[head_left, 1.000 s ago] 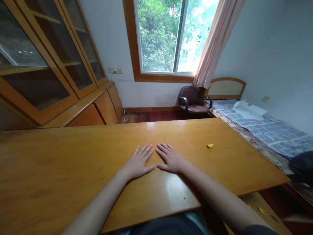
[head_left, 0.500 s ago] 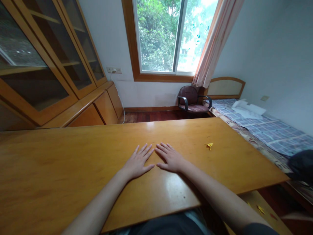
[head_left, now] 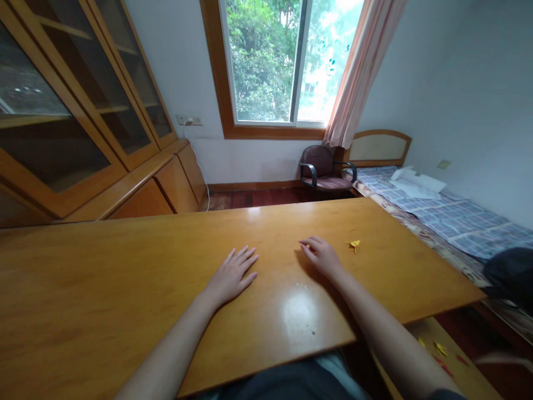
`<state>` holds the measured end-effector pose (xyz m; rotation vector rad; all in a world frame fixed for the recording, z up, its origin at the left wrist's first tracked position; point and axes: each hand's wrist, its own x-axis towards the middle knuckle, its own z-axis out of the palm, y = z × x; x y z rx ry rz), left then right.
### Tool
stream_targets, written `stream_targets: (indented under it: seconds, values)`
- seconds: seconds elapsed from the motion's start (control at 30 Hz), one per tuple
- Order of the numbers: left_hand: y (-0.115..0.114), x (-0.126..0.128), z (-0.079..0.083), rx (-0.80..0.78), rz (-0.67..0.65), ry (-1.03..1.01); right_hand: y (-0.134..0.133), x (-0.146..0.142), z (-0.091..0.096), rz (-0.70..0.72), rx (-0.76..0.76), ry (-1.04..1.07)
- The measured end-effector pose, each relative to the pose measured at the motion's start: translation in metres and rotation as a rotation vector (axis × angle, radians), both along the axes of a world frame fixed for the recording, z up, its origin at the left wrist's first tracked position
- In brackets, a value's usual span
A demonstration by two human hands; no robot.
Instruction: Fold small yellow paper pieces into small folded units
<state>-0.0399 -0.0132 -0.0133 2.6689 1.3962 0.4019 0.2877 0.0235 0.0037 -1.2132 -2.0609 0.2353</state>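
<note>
My left hand [head_left: 233,276] lies flat on the wooden table [head_left: 125,266], fingers spread, holding nothing. My right hand [head_left: 322,256] is raised a little above the tabletop, with a shadow beneath it. Its fingers are loosely bent and point left, and nothing shows between them. A small yellow folded paper crane [head_left: 355,244] sits on the table just right of my right hand, apart from it.
Below the table's right front edge, a lower wooden surface [head_left: 416,364] bears several yellow and red folded papers [head_left: 440,349]. A chair [head_left: 318,166] and a bed [head_left: 449,216] stand beyond the table. Glass-door cabinets [head_left: 75,111] line the left.
My right hand has lifted off the table and moved right, away from my left hand, its fingers now bent. My left hand stays flat. The view has shifted slightly.
</note>
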Motion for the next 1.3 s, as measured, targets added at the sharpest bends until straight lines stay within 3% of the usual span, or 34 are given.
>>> stream_targets:
  seconds: [0.13,0.3,0.43,0.57,0.93,1.1,1.3]
  values:
    - [0.001,-0.001,-0.001,0.004,-0.003,-0.022,0.01,0.056,-0.004,-0.212,0.028,0.028]
    - [0.002,-0.002,-0.004,0.013,-0.007,-0.033,0.011,0.118,-0.022,-0.461,0.127,-0.11]
    - [0.002,-0.003,-0.005,0.013,-0.006,-0.047,0.008,0.14,-0.037,-0.653,0.083,-0.188]
    - [0.002,-0.003,-0.004,0.012,-0.006,-0.047,0.01,0.144,-0.044,-0.709,0.038,-0.184]
    - [0.003,-0.002,-0.004,0.001,-0.005,-0.05,0.01,0.141,-0.038,-0.637,-0.084,0.168]
    - [0.003,-0.002,-0.003,0.011,-0.011,-0.099,0.003,0.114,-0.027,-0.423,-0.113,0.319]
    - [0.001,0.007,0.007,0.009,-0.04,-0.267,-0.012,0.064,-0.005,-0.148,0.059,0.353]
